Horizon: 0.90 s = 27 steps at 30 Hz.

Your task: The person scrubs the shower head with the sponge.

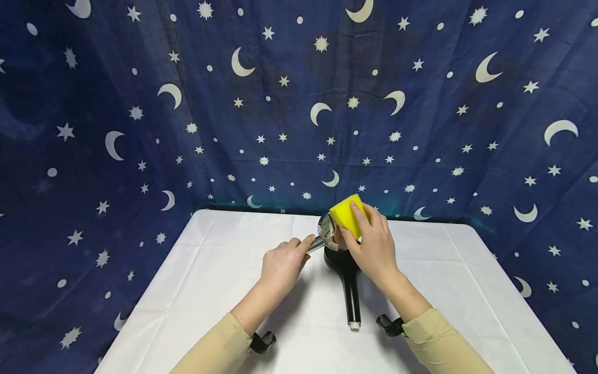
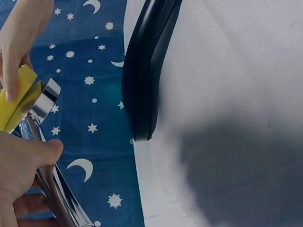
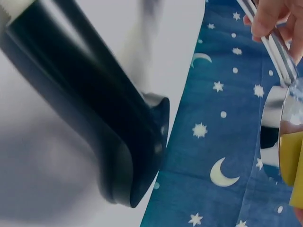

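Note:
My left hand (image 1: 282, 262) grips the handle of a chrome hand shower head (image 1: 325, 228), its round, mirror-like head tilted up above the table. Between the fingers and thumb of my right hand (image 1: 374, 246) is a yellow sponge (image 1: 345, 215), held against the round face and covering part of it. In the left wrist view the sponge (image 2: 16, 97) overlaps the chrome rim (image 2: 46, 100). Below both hands a black hand shower head (image 1: 351, 296) lies on the table, its handle and pale end pointing toward me.
A white cloth covers the table (image 1: 210, 291). Behind it and at the sides hangs a dark blue curtain (image 1: 280, 114) with moons and stars. Black wrist straps (image 1: 263, 343) stick out below the sleeves.

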### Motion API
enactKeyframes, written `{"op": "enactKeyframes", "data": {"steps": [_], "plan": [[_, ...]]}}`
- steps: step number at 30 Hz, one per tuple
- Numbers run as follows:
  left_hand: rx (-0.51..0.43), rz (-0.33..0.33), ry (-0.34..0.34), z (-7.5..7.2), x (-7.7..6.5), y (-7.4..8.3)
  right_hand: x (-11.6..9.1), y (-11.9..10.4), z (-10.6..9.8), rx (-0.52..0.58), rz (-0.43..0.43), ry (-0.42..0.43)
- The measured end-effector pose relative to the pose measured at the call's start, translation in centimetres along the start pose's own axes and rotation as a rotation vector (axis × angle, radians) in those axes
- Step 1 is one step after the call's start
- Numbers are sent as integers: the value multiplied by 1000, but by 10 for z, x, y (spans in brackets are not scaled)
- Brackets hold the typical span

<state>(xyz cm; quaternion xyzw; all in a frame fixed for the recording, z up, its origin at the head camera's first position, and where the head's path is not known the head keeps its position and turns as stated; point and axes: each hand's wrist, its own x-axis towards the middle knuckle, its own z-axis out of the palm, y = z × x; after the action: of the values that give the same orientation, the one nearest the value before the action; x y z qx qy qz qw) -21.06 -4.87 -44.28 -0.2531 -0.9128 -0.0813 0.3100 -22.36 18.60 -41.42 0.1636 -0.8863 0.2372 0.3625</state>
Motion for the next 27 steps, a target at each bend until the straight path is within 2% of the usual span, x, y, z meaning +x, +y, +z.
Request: {"op": "enactKeyframes", "data": {"steps": [3, 8, 11, 14, 22, 24, 27], "plan": [[-16, -6, -1, 0, -1, -1, -4, -9, 1, 0, -75, -26], [-51, -20, -25, 0, -2, -2, -11, -24, 4, -31, -249, -75], [-60, -25, -27, -1, -2, -2, -11, -25, 4, -53, -300, -75], [-49, -18, -10, -2, -1, -1, -6, -20, 1, -73, -273, -43], [-19, -3, 21, -1, -2, 2, 5, -7, -6, -69, -97, 12], [-39, -11, 26, 0, -3, 2, 4, -8, -5, -61, -107, 5], [-104, -49, -1, 3, -5, 1, 1, -15, -2, -71, -188, -35]]}}
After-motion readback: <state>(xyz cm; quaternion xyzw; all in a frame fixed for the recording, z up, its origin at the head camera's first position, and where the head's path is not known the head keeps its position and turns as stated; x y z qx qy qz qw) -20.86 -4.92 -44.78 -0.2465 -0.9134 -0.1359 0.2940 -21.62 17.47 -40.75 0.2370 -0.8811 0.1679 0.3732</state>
